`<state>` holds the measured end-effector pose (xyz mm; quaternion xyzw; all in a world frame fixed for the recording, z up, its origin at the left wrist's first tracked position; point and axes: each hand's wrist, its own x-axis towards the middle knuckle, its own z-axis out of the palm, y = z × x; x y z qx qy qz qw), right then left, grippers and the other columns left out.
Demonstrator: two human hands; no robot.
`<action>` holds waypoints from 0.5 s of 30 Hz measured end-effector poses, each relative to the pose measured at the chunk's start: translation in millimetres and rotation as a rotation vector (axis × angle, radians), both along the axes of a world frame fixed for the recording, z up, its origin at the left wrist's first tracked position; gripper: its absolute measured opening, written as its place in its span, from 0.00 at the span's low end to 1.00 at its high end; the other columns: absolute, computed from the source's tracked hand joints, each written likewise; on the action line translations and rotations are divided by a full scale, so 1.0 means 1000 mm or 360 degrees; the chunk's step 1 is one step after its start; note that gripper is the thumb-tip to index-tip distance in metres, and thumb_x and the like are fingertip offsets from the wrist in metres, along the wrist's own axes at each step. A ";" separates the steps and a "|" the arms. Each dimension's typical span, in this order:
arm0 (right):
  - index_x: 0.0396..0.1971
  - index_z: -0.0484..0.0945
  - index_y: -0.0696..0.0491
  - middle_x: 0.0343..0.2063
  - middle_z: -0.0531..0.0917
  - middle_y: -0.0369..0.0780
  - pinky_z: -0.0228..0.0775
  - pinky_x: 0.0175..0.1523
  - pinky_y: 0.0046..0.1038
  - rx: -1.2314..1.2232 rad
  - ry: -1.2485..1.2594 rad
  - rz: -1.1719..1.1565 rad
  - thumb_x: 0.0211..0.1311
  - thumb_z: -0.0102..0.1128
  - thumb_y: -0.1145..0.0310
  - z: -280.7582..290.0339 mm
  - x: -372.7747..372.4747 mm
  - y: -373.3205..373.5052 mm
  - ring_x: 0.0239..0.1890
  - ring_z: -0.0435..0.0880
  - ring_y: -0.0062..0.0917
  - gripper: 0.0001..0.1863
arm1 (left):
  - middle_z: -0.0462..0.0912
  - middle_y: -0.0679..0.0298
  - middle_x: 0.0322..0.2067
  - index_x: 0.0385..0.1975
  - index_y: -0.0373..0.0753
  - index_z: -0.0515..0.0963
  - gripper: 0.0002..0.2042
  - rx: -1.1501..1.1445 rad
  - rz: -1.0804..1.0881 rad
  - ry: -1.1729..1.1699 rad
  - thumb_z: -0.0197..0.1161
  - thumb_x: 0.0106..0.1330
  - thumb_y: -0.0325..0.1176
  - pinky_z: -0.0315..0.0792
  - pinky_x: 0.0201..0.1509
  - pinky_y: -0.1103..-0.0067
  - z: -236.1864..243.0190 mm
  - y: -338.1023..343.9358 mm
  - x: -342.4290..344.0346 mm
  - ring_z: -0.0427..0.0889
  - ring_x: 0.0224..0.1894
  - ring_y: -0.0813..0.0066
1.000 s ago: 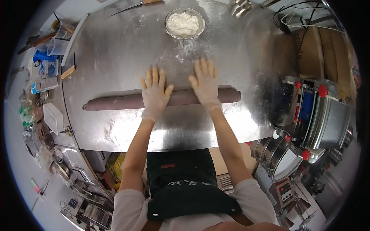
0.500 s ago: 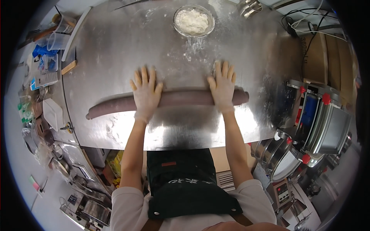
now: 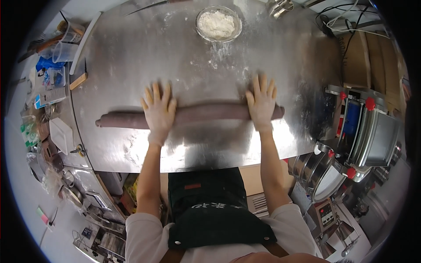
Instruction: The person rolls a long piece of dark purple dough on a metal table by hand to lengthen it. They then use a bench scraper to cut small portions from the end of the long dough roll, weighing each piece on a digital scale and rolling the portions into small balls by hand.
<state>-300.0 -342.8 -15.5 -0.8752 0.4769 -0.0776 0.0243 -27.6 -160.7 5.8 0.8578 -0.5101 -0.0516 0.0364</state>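
A long purple-brown dough log lies crosswise on the steel worktable, reaching past both hands. My left hand and my right hand, in translucent gloves with yellowish fingers, rest palm down on the log toward its two ends, fingers spread and pointing away from me. Beyond them is a bowl of white flour, with a powdery dusting on the steel in front of it.
A wooden-handled tool, a white tray and clear containers line the left. Steel machines with red knobs, cardboard and cables fill the right. A steel cup stands at the back.
My hands have moved farther apart, outward along the log, and now sit slightly nearer to me than at first. The log has shifted slightly toward the right.
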 end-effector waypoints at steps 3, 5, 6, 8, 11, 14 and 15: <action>0.68 0.66 0.51 0.70 0.62 0.46 0.50 0.70 0.54 0.0137 0.0096 -0.0019 0.66 0.46 0.47 -0.001 -0.050 0.097 0.67 0.63 0.54 0.34 | 0.59 0.54 0.71 0.70 0.56 0.65 0.32 0.0109 -0.0068 0.0116 0.53 0.64 0.55 0.47 0.71 0.43 0.006 0.085 -0.030 0.58 0.71 0.43; 0.67 0.67 0.51 0.70 0.63 0.45 0.50 0.70 0.54 0.0138 0.0113 -0.0031 0.66 0.44 0.45 -0.008 -0.068 0.125 0.67 0.63 0.53 0.35 | 0.58 0.56 0.72 0.69 0.59 0.66 0.33 0.0151 -0.0091 0.0075 0.55 0.63 0.57 0.48 0.70 0.42 -0.009 0.133 -0.044 0.58 0.71 0.45; 0.67 0.67 0.51 0.70 0.64 0.45 0.50 0.70 0.54 0.0113 0.0064 -0.0043 0.66 0.42 0.44 -0.011 -0.071 0.127 0.67 0.64 0.52 0.35 | 0.58 0.56 0.72 0.69 0.60 0.66 0.33 0.0187 -0.0120 0.0068 0.55 0.62 0.57 0.49 0.70 0.42 -0.013 0.140 -0.045 0.58 0.71 0.45; 0.66 0.68 0.53 0.68 0.67 0.45 0.51 0.69 0.55 0.0153 0.0008 -0.0053 0.68 0.40 0.46 -0.005 -0.060 0.105 0.67 0.64 0.51 0.34 | 0.58 0.56 0.72 0.69 0.59 0.66 0.32 0.0125 -0.0144 0.0115 0.55 0.63 0.56 0.50 0.69 0.43 -0.001 0.103 -0.027 0.57 0.72 0.46; 0.66 0.65 0.55 0.66 0.67 0.50 0.52 0.70 0.52 -0.0038 -0.0030 -0.0265 0.68 0.50 0.57 0.006 -0.022 0.041 0.67 0.61 0.57 0.30 | 0.56 0.54 0.73 0.71 0.50 0.63 0.31 0.0071 0.0050 0.0010 0.52 0.68 0.51 0.49 0.73 0.49 -0.007 0.039 0.000 0.54 0.73 0.46; 0.67 0.64 0.55 0.67 0.66 0.49 0.50 0.71 0.52 -0.0146 0.0259 -0.0217 0.67 0.51 0.51 -0.012 -0.017 0.017 0.69 0.59 0.55 0.33 | 0.57 0.53 0.72 0.71 0.43 0.60 0.31 0.0093 0.0188 -0.0025 0.51 0.70 0.50 0.45 0.75 0.52 -0.029 0.015 0.013 0.52 0.74 0.48; 0.67 0.64 0.55 0.67 0.66 0.49 0.50 0.71 0.52 -0.0161 0.0245 -0.0210 0.67 0.51 0.51 -0.017 -0.013 0.015 0.69 0.59 0.55 0.33 | 0.57 0.52 0.72 0.71 0.39 0.59 0.32 0.0135 0.0260 -0.0029 0.50 0.71 0.49 0.43 0.76 0.54 -0.035 0.012 0.017 0.51 0.75 0.49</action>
